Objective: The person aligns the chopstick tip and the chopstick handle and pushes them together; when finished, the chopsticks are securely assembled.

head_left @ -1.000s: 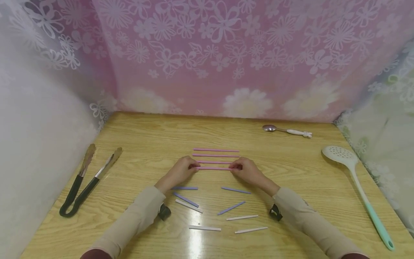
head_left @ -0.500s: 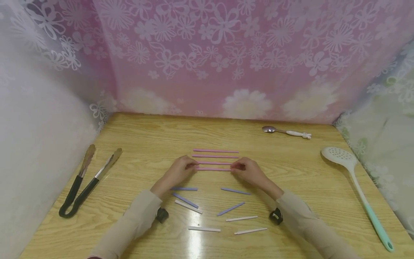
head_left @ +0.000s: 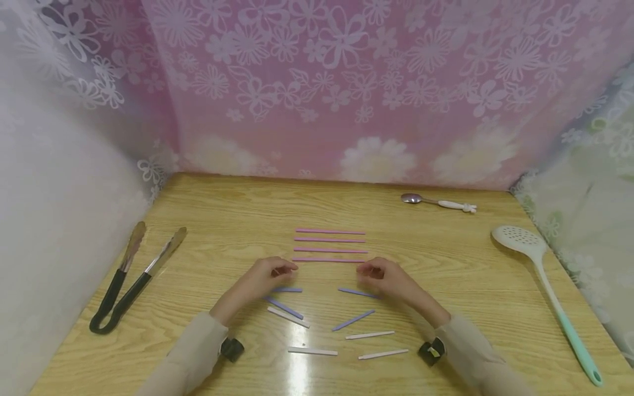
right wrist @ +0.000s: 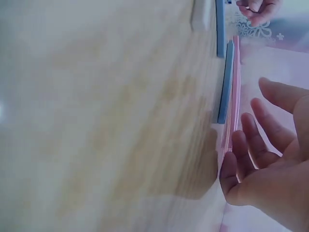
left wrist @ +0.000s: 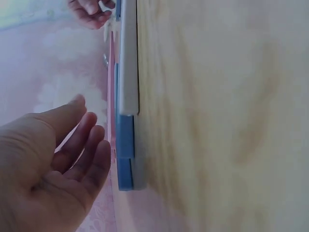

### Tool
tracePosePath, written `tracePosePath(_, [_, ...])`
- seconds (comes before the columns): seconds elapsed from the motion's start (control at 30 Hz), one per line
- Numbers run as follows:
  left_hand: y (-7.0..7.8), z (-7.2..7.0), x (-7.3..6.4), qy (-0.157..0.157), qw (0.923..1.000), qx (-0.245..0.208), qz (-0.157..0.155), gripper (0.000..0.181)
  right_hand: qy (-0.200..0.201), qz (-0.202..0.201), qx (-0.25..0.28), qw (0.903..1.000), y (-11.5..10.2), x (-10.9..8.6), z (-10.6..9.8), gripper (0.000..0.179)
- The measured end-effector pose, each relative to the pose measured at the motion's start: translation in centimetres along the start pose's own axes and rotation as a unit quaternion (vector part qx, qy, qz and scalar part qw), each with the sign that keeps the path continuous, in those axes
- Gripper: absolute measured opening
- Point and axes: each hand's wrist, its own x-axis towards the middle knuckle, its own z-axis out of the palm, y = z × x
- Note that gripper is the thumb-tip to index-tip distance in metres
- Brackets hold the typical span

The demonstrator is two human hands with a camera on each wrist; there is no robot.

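Note:
Several pink sticks lie in near-parallel rows at the middle of the wooden table. Just below the left end of the nearest one is my left hand, its fingers loosely bent with nothing between them. My right hand mirrors it below the right end, also holding nothing. The left wrist view shows thumb and fingers of the left hand apart. In the right wrist view the right hand is likewise spread. Blue sticks and white sticks lie scattered nearer the front, some partly behind the hands.
Black-handled metal tongs lie spread at the left. At the back right is a spoon with a white handle. A white slotted skimmer with a mint-green handle lies along the right side. A floral cloth hangs behind the table.
Both hands have let go of the nearest pink stick and drawn back toward the front, moving slightly apart. The pink sticks stay in their rows.

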Motion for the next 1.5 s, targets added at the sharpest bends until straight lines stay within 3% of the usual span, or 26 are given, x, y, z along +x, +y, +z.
tracePosePath(0.27, [-0.2, 0.2, -1.5, -0.051, 0.9986, -0.010, 0.003, 0.025, -0.052, -0.043, -0.032, 0.9972, -0.2, -1.5, 0.3, 0.029])
tracePosePath(0.63, [-0.3, 0.3, -1.5, -0.078, 0.9969, 0.005, 0.000, 0.023, -0.056, -0.077, -0.051, 0.9942, -0.3, -1.7, 0.9, 0.025])
tracePosePath(0.9, [-0.5, 0.5, -1.4, -0.082, 0.9966, 0.007, 0.002, 0.019, -0.051, -0.068, -0.066, 0.9942, -0.3, -1.6, 1.0, 0.009])
tracePosePath(1.17, [0.1, 0.4, -1.5, -0.083, 0.9965, 0.003, -0.002, 0.017, -0.044, -0.060, -0.070, 0.9947, -0.3, -1.4, 1.0, 0.006])
tracePosePath(1.5, [1.8, 1.2, -0.7, -0.040, 0.9980, -0.004, 0.048, 0.019, 0.011, -0.063, -0.024, 0.9977, -1.5, -2.0, 1.5, 0.008])
